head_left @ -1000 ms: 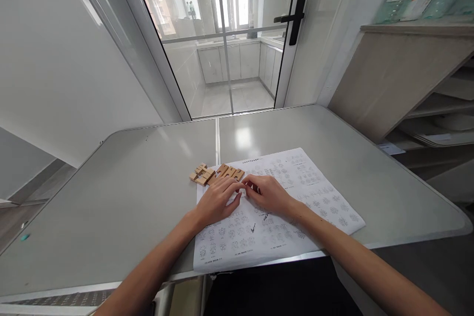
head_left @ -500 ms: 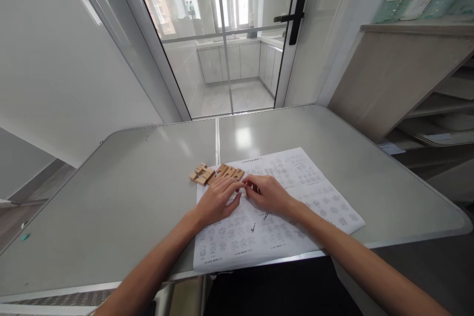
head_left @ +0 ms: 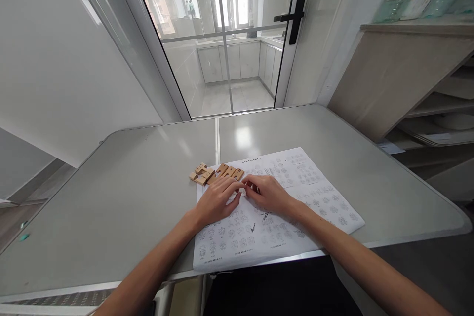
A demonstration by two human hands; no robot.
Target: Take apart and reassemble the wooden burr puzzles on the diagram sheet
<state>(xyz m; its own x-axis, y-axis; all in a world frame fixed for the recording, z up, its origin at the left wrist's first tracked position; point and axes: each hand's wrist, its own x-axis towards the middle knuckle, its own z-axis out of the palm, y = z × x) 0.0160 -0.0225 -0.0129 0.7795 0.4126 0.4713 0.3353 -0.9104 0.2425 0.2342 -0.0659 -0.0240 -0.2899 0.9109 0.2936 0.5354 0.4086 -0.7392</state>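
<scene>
Left hand (head_left: 218, 198), right hand (head_left: 268, 192): unmoved | loosely curled, hold unclear | wooden pieces (head_left: 230, 171): unshifted

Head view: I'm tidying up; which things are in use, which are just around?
Likely in use:
notched tan wooden pieces, by left hand
white printed paper sheet, under right hand

Likely just around:
small teal oval object
greenish plastic bottles

Blocks (head_left: 209, 173) lie beyond the left hand (head_left: 219, 198), seemingly partly on the sheet (head_left: 274, 232).

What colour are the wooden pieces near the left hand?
The wooden pieces are light brown; head view.
</scene>
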